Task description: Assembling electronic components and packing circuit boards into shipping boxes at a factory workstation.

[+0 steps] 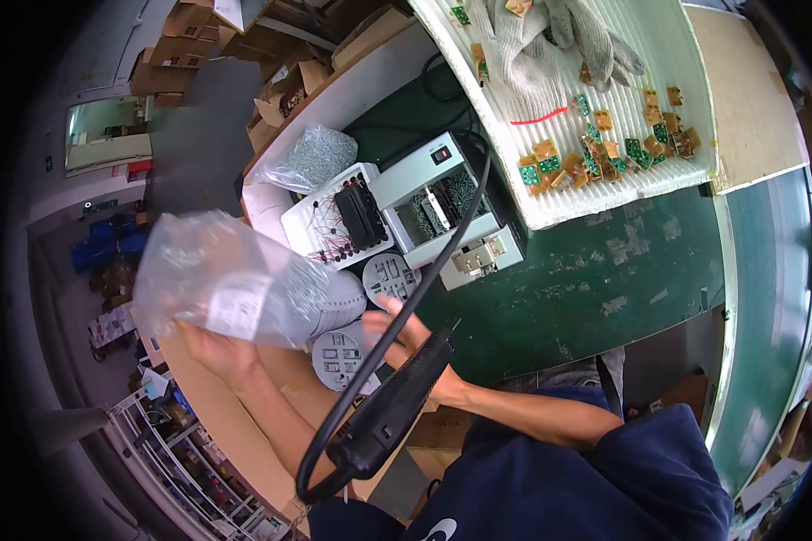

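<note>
A clear plastic bag (203, 270) with a white label is held up by my left hand (221, 353), whose fingers are partly behind the film. Small metal pieces that look like screws show in the bag's right end. My right hand (406, 338) has its fingers spread near that end, beside the round grey slotted discs (392, 278), and holds nothing I can see. A black electric screwdriver (392, 406) hangs across the view in front of my right hand and wrist, partly covering them. Its thick black cable (424, 281) loops upward.
A grey screw feeder (438, 194) full of screws stands on the green table (622, 279). Left of it are a white tray (311, 225) with a black part and wires, and another screw bag (320, 153). A white foam box (550, 212) holds small circuit boards and grey gloves (523, 63).
</note>
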The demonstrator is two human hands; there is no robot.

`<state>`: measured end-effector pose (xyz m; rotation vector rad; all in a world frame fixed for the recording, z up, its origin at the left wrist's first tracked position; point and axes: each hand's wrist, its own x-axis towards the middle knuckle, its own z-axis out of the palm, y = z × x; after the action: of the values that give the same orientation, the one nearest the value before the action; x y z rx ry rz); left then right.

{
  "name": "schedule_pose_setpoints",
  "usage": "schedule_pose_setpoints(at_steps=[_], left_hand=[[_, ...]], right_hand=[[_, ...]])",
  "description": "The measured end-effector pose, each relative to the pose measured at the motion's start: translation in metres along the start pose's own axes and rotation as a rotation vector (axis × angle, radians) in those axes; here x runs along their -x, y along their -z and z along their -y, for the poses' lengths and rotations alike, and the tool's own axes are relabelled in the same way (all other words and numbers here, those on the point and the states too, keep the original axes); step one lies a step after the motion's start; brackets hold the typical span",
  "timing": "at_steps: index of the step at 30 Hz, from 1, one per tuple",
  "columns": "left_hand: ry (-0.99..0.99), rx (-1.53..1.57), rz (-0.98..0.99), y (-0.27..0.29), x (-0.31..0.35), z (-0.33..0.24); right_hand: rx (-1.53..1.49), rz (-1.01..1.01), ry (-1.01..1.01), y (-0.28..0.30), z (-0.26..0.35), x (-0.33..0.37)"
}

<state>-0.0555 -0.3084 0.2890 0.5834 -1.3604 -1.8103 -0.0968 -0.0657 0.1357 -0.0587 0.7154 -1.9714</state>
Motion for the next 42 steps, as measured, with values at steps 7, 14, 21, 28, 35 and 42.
schedule_pose_setpoints(at_steps=[7,14,21,28,35,42], left_hand=[[0.054,0.220,0.181,-0.055,-0.093,0.050],[0.171,0.353,0.356,-0.060,-0.170,0.184],[0.431,-0.188,-0.017,-0.053,-0.161,0.227],[0.014,-0.742,-0.116,-0.100,-0.038,0.123],[-0.332,-1.211,0.706,-0.107,0.021,0.143],[-0.430,-1.405,0.764,-0.115,0.019,0.157]], right_hand=[[0.151,0.196,-0.366,0.016,-0.013,0.016],[0.823,0.536,-0.367,0.043,-0.011,0.053],[1.288,0.704,-0.345,0.072,0.057,0.070],[1.513,0.106,0.361,0.061,0.195,0.006],[1.512,0.060,0.363,0.065,0.175,-0.009],[1.457,0.066,0.299,0.075,0.154,0.006]])
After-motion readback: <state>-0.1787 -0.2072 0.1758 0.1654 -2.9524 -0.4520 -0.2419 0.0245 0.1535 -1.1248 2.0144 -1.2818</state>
